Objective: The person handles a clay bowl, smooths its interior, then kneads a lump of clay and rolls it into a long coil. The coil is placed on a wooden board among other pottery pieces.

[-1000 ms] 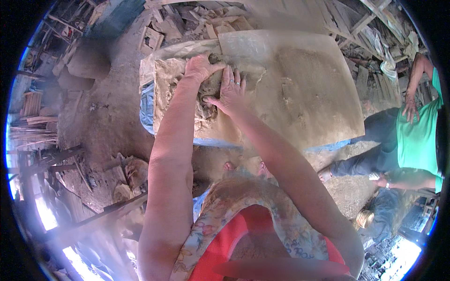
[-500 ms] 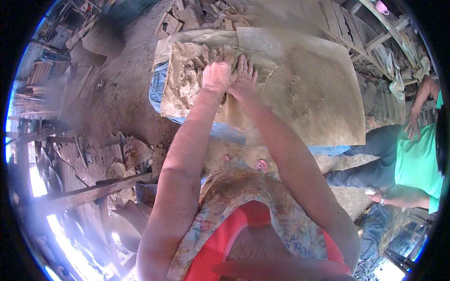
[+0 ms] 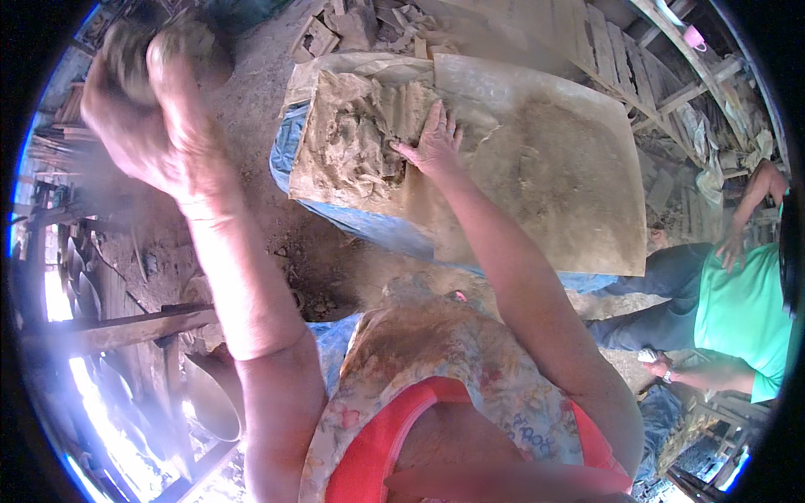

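My left hand [image 3: 155, 138] is raised at the far left, smeared by motion. Its thumb and fingers curl round a dark brown lump of clay [image 3: 128, 65], which is blurred. My right hand [image 3: 434, 151] lies with fingers spread on the right edge of a rough mass of wet clay [image 3: 352, 126]; a ring shows on one finger. The clay sits on a tan, clay-stained sheet [image 3: 579, 193] covering a low worktable, its surface torn and dented.
Blue plastic [image 3: 360, 225] hangs under the sheet's near edge. A person in a green shirt [image 3: 742, 293] is at the right, legs toward the table. Wooden planks [image 3: 608, 54] stand at the far right. Broken pieces [image 3: 356, 29] lie behind the table. A wooden beam [image 3: 126, 331] crosses at lower left.
My left hand has left the clay and swung up to the far left, with a dark lump in it. My right hand stays on the clay with its thumb now spread.
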The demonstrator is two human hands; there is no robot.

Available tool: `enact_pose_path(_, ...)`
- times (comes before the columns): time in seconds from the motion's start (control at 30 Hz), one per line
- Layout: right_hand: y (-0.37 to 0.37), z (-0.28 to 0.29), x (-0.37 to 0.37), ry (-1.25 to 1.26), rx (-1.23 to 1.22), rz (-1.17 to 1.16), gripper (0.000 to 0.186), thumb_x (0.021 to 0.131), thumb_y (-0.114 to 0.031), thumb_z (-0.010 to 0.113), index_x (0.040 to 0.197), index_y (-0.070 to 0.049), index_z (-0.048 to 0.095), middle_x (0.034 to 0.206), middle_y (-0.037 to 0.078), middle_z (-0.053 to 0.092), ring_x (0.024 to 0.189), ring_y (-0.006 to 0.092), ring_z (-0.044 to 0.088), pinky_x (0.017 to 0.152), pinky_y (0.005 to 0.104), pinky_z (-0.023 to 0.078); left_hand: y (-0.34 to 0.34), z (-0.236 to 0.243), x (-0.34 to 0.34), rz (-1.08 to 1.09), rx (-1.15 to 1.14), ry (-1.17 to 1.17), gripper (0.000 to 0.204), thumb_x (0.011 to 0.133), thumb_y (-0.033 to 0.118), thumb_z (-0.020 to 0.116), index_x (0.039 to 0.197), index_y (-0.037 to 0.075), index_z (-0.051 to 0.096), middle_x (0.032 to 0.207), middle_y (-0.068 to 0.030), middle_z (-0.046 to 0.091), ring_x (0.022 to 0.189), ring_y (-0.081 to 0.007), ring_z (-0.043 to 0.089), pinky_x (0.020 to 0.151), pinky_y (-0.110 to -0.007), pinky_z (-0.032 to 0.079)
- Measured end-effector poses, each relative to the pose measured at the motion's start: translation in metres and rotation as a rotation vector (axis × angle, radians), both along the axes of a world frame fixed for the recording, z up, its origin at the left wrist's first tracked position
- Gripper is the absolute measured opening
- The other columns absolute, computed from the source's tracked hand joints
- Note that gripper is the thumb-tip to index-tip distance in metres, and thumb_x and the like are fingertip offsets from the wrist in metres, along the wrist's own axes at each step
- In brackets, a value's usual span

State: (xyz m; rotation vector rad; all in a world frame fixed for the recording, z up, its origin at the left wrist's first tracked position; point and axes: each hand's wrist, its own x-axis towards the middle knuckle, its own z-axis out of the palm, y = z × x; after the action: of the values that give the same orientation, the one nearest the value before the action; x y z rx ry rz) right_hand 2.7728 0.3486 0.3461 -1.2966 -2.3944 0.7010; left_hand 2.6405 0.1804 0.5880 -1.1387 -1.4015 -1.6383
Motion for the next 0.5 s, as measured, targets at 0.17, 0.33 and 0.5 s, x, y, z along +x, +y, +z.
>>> enact_pose_path(0.17, 0.001, -0.002, -0.001, -0.036, -0.011, 0.008, 0.124, 0.063, -0.057, 0.073, 0.144, -0.001, -0.002, 0.15, 0.021, 0.014, 0.137, 0.0403, 0.015, 0.111, 0.054, 0.009, 0.032, -0.124, 0.043, 0.074, -0.74, -0.165, 0.042, 0.087, 0.021, 0.06, 0.121, 0.001, 0.045, 0.114, -0.014, 0.053, 0.1, -0.021, 0.053, 0.085, -0.032, 0.047)
enact_pose_path(0.33, 0.005, 0.006, 0.009, 0.009, -0.095, 0.1, 0.125, 0.064, -0.055, 0.074, 0.145, -0.002, -0.005, 0.15, 0.022, 0.01, 0.139, 0.0399, 0.01, 0.112, 0.0533, 0.011, 0.024, -0.168, -0.011, -0.238, -0.843, -0.87, 0.04, 0.082, 0.027, 0.069, 0.109, -0.001, 0.062, 0.119, -0.0168, 0.058, 0.108, -0.0237, 0.055, 0.092, -0.033, 0.043)
enact_pose_path(0.5, 0.004, 0.011, 0.028, 0.098, 0.021, 0.036, 0.129, 0.055, -0.057, 0.078, 0.144, 0.0, 0.004, 0.149, 0.023, 0.013, 0.137, 0.0392, 0.014, 0.111, 0.0531, 0.016, 0.11, -0.168, -0.009, -0.181, -1.029, 0.066, 0.065, 0.074, 0.037, 0.071, 0.125, 0.003, 0.051, 0.126, -0.0224, 0.051, 0.115, -0.0324, 0.052, 0.098, -0.038, 0.04)
